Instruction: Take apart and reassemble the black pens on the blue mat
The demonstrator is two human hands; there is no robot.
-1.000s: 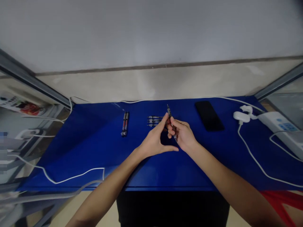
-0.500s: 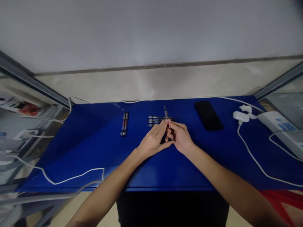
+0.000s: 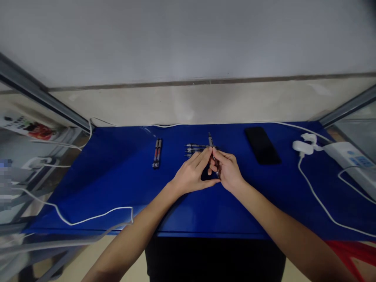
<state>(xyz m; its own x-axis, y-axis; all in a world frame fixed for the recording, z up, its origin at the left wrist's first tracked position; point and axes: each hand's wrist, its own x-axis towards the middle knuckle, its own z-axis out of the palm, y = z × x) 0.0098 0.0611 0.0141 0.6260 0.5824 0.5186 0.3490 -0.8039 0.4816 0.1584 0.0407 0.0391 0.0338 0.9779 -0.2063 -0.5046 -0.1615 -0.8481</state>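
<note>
A slim dark pen with a grey grip is held between my two hands, its tip pointing towards the wall. My left hand pinches it from the left, fingertips at the grip and thumb stretched to the rear end. On the other side, my right hand has thumb and fingers closed round the barrel. Just beyond my left fingers lie several thin dark pen refills or slim pens, side by side and partly hidden by the hands. Further left, two grey-and-black pens with red marks rest next to each other.
The blue table runs up to the wall. To the right lie a black phone, a white plug adapter and a white power strip. A white cable crosses the table's left front edge.
The whole view has shifted slightly, so everything appears a little further right. Both hands keep hold of the pen, and the left thumb sits slightly further from the fingers at the pen's rear end.
</note>
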